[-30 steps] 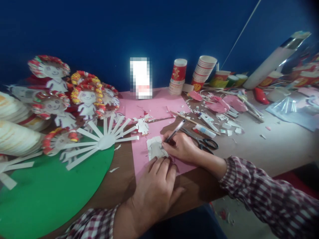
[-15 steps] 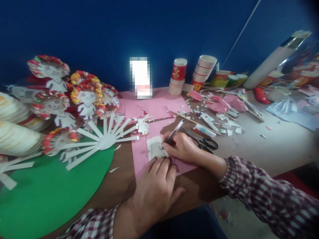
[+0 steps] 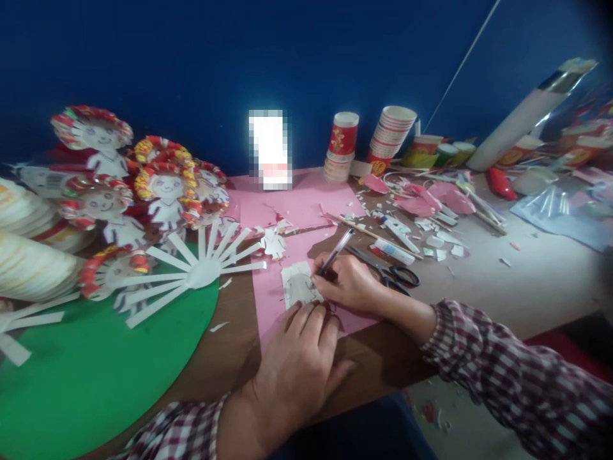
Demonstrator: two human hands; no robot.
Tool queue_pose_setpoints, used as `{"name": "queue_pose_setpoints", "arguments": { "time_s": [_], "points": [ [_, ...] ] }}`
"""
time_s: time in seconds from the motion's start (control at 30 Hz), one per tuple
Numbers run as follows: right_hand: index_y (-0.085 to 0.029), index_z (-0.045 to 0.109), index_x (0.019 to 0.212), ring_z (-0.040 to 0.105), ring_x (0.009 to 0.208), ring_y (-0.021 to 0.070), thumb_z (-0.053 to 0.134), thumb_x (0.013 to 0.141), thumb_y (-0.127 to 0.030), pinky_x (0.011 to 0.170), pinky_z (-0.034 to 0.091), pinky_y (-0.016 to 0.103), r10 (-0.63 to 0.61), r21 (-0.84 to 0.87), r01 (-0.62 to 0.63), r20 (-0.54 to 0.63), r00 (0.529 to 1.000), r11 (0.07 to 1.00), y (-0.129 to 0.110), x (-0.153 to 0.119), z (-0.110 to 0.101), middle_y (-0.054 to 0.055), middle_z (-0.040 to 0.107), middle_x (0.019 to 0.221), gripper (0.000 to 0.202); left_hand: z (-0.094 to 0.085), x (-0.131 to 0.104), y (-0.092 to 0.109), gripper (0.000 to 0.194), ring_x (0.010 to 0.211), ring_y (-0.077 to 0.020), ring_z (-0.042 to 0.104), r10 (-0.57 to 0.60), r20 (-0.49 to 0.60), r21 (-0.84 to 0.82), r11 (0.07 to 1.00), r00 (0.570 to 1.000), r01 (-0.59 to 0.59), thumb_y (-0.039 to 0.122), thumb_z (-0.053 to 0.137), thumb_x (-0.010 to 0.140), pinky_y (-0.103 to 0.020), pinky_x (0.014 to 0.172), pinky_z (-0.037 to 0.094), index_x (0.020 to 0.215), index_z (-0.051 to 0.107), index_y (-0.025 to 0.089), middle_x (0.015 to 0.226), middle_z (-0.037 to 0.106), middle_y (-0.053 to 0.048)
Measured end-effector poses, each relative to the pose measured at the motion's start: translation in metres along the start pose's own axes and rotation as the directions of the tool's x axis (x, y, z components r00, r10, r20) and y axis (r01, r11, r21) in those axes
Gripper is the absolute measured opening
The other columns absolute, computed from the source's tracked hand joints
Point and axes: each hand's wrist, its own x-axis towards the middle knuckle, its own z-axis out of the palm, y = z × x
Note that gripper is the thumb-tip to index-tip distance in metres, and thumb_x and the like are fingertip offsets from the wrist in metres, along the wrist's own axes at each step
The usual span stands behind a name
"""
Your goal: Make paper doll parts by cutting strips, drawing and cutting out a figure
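Observation:
My right hand (image 3: 352,284) grips a pen (image 3: 338,251), its tip at a small piece of white paper (image 3: 297,281) that carries dark drawn lines. My left hand (image 3: 301,358) lies flat over the near edge of that paper, fingers stretched out, and hides part of it. Beneath both is a pink sheet (image 3: 268,306) on the brown table. A small white paper cut-out figure (image 3: 274,244) lies just beyond the drawing. Scissors (image 3: 397,276) with black handles rest beside my right hand, partly hidden by it.
Left, a green disc (image 3: 158,364) bears a white paper cup cut into spread strips (image 3: 204,273). Behind are several decorated paper figures (image 3: 166,191). Stacked paper cups (image 3: 390,137) stand by the blue wall. A glue tube (image 3: 393,251) and paper scraps lie to the right.

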Motion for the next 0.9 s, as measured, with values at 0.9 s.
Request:
{"name": "queue_pose_setpoints", "arguments": {
  "time_s": [0.9],
  "points": [
    [-0.017, 0.058, 0.083, 0.054, 0.066, 0.0118, 0.055, 0.08, -0.019, 0.064, 0.043, 0.022, 0.034, 0.211, -0.014, -0.093, 0.995, 0.977, 0.0075, 0.0012, 0.0033, -0.001, 0.059, 0.072, 0.005, -0.0006, 0.0005, 0.0003, 0.05, 0.107, -0.0338, 0.058, -0.002, 0.0, -0.006, 1.0, 1.0, 0.002, 0.048, 0.063, 0.082, -0.052, 0.095, 0.048, 0.115, 0.063, 0.01, 0.115, 0.064, -0.018]
  ]
}}
